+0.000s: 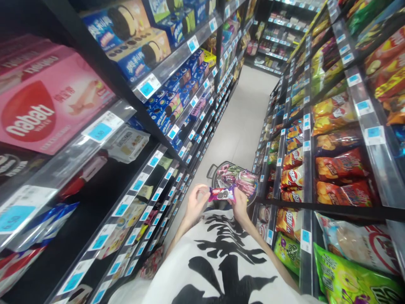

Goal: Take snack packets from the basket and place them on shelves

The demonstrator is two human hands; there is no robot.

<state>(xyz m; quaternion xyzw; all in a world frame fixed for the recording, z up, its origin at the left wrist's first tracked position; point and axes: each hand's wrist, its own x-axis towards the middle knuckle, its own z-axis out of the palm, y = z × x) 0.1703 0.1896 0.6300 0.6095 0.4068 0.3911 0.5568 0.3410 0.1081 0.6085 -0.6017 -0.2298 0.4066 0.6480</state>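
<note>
In front of my waist is a small purple-and-pink packet of sandwich biscuits (222, 194), its printed front turned up toward me. My right hand (240, 203) grips the packet's right end between thumb and fingers. At the other end, the curled fingers of my left hand (196, 202) pinch the left edge. Just beyond and below the packet is a dark-rimmed shopping basket (211, 171) with several colourful packages in it. My hands and the packet cover part of its near side.
Shelves with pink wafer boxes (53, 101) and blue biscuit boxes (139, 59) line the left. Shelves of crisp bags (343, 164) line the right. The pale aisle floor (243, 114) runs between them to a far shelf (284, 38).
</note>
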